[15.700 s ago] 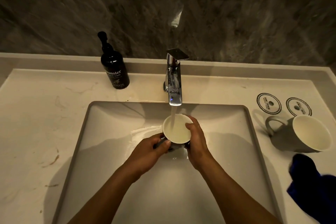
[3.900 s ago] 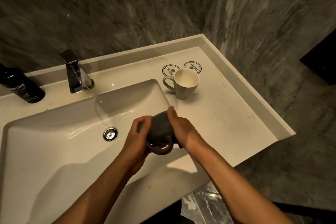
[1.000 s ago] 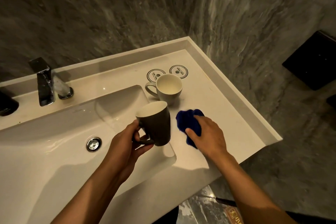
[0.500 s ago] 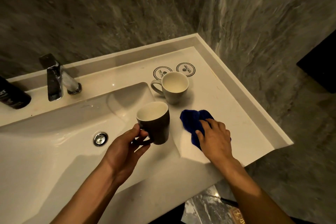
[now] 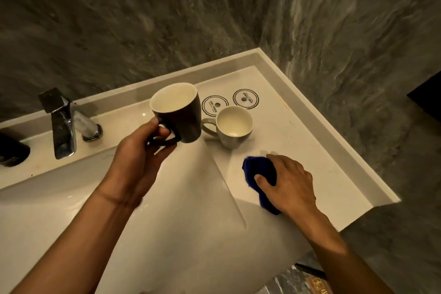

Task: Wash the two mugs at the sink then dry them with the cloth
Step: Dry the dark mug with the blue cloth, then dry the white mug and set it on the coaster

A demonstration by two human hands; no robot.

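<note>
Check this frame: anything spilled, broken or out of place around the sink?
Nothing stands out. The dark mug is upright in the left hand, the grey mug stands upright on the counter, and the right hand grips the blue cloth. No spill is visible.

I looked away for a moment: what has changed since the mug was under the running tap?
The tap is off. The left hand now holds the dark mug upright by its handle, lifted clear of the basin. The right hand has let go of it and grips the blue cloth on the counter. The grey mug stays beside the two coasters.
</note>
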